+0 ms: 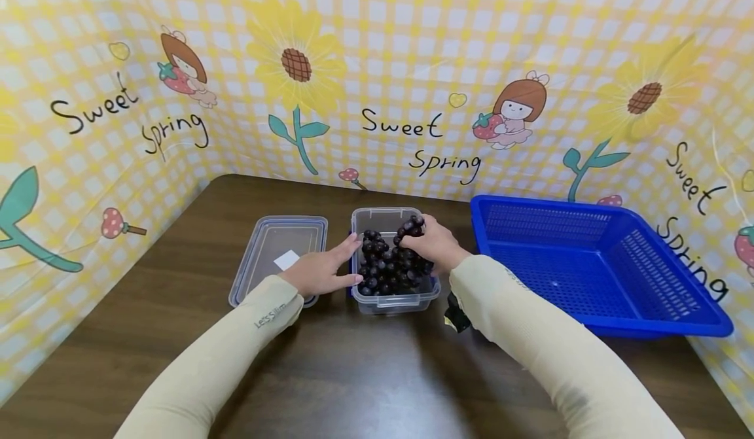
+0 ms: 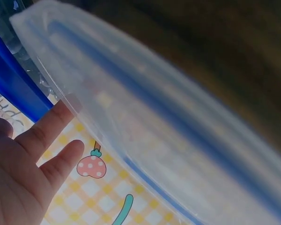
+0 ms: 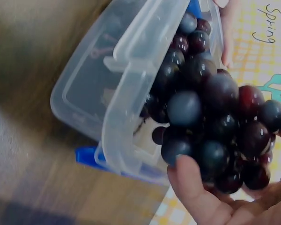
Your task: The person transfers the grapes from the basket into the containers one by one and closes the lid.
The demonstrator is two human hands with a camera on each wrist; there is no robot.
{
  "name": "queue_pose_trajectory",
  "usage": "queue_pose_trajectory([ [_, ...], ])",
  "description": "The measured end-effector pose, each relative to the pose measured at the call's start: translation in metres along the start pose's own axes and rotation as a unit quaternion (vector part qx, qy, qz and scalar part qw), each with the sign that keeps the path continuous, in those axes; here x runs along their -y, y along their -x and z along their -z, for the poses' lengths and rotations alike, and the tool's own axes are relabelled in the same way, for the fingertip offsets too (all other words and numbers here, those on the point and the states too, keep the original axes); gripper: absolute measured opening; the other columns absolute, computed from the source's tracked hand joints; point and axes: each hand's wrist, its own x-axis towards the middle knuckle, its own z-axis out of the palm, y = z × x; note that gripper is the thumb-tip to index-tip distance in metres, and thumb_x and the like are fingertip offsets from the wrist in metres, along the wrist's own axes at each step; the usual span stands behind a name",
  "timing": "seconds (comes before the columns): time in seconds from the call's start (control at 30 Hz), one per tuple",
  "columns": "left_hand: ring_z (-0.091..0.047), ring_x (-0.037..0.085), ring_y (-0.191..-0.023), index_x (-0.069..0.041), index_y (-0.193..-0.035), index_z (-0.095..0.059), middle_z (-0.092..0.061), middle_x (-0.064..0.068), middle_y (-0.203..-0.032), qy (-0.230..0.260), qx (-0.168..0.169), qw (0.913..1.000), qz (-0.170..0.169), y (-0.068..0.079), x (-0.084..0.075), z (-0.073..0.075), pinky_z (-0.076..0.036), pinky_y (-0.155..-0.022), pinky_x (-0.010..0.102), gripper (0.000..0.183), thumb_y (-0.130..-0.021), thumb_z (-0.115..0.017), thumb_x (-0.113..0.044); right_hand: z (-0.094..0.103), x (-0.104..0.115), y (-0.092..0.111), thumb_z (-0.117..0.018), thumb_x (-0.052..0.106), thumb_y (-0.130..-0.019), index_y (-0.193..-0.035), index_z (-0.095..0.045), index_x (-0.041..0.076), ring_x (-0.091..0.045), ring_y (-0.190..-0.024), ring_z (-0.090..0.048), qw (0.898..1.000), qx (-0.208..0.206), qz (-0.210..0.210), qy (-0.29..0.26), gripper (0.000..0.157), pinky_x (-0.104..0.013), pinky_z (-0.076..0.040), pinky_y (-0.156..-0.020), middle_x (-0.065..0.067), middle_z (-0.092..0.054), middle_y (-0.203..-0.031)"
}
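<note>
Dark grapes (image 1: 385,275) fill much of a clear box (image 1: 389,303) on the brown table (image 1: 353,367), heaped toward its near end, with part of the bunch raised at the far right side. The right hand (image 1: 437,244) grips that raised part, its thumb on one side and fingers curled round the other. The left hand (image 1: 321,271) has its fingers spread and straight, thumb and forefinger at the box's left edge, holding no grapes. Whether the gripped grapes join those below cannot be told; if they do, a quick pull could drag the heap along or tear berries loose. Squeezing hard could pop the smooth, round fruit from the fingertips, since little of it seems firmly caught. Snagging on the rim looks possible too, as the bunch sits close against it, and a light box could tip or slide if the left fingers press unevenly. A blue latch (image 3: 91,157) hangs outward and might catch the sleeve (image 1: 501,295).
</note>
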Motion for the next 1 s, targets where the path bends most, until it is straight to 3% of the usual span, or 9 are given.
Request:
queue_pose_trajectory([
  [0.23, -0.055, 0.033, -0.119, -0.008, -0.154, -0.017, -0.008, 0.012, -0.160, 0.011, 0.006, 0.9999, 0.002, 0.001, -0.002, 0.001, -0.053, -0.072, 0.037, 0.080, -0.096, -0.045, -0.055, 0.015, -0.002, -0.004, -0.059, 0.019, -0.092, -0.151, -0.030, 0.011, -0.036, -0.099, -0.061, 0.999, 0.035, 0.006, 0.038, 0.066, -0.047, -0.056, -0.066, -0.020, -0.040, -0.144],
  [0.43, -0.051, 0.032, -0.123, -0.009, -0.154, -0.016, -0.007, 0.010, -0.160, 0.014, 0.011, 0.9998, 0.011, 0.003, -0.002, 0.001, -0.051, -0.084, 0.042, 0.081, -0.095, -0.044, -0.057, 0.022, -0.003, -0.010, -0.063, 0.017, -0.091, -0.147, -0.041, 0.013, -0.023, -0.075, -0.058, 0.997, 0.062, 0.010, 0.047, 0.060, -0.041, -0.055, -0.061, -0.019, -0.045, -0.139],
  [0.67, -0.049, 0.034, -0.125, -0.008, -0.154, -0.016, -0.006, 0.011, -0.160, 0.025, 0.015, 0.9995, 0.011, 0.005, -0.003, 0.001, -0.050, -0.087, 0.045, 0.081, -0.095, -0.045, -0.056, 0.026, -0.008, -0.011, -0.060, 0.022, -0.094, -0.149, -0.036, 0.010, -0.022, -0.064, -0.056, 0.994, 0.093, -0.005, 0.059, 0.061, -0.041, -0.055, -0.068, -0.020, -0.039, -0.146],
  [0.83, -0.049, 0.033, -0.125, -0.010, -0.154, -0.014, -0.005, 0.009, -0.160, 0.022, 0.020, 0.9994, 0.017, 0.004, -0.002, 0.000, -0.049, -0.090, 0.045, 0.082, -0.095, -0.045, -0.057, 0.032, -0.009, -0.011, -0.061, 0.018, -0.092, -0.143, -0.045, 0.007, -0.014, -0.049, -0.052, 0.996, 0.083, 0.013, 0.036, 0.056, -0.030, -0.051, -0.052, -0.018, -0.045, -0.141],
  [1.0, -0.047, 0.033, -0.127, -0.009, -0.154, -0.015, -0.006, 0.010, -0.160, 0.018, 0.021, 0.9995, 0.014, 0.001, -0.004, 0.004, -0.052, -0.084, 0.042, 0.083, -0.094, -0.045, -0.059, 0.035, -0.002, -0.013, -0.062, 0.014, -0.089, -0.141, -0.048, 0.005, -0.011, -0.045, -0.052, 0.996, 0.087, 0.026, 0.023, 0.055, -0.026, -0.047, -0.048, -0.020, -0.049, -0.137],
])
